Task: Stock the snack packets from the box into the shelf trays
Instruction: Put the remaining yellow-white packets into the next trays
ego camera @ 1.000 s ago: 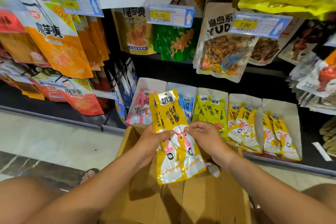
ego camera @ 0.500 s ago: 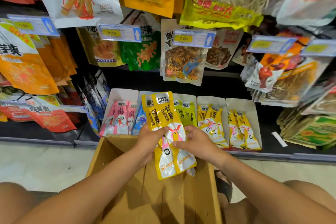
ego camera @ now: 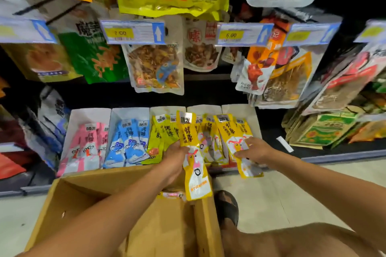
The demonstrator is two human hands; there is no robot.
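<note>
My left hand [ego camera: 175, 157] grips a long yellow snack packet [ego camera: 193, 153] upright over the far edge of the open cardboard box [ego camera: 108, 204]. My right hand [ego camera: 253, 150] holds another yellow packet [ego camera: 236, 144] at the rightmost white shelf tray [ego camera: 253, 115], its lower end hanging past the shelf edge. White trays along the bottom shelf hold pink packets [ego camera: 88, 144], blue packets [ego camera: 130, 142], green-yellow packets [ego camera: 161, 133] and more yellow ones [ego camera: 210, 142]. Another packet [ego camera: 172, 194] lies inside the box below my left hand.
Large snack bags hang from hooks above the trays, with blue price tags [ego camera: 133, 32] across them. Stacked packs [ego camera: 321, 129] fill the shelf to the right. A sandalled foot [ego camera: 227, 206] stands on the tiled floor beside the box.
The hands have parted: my right hand has carried one yellow packet to the rightmost tray, while my left hand keeps the other packet. The view has moved right and closer to the shelf.
</note>
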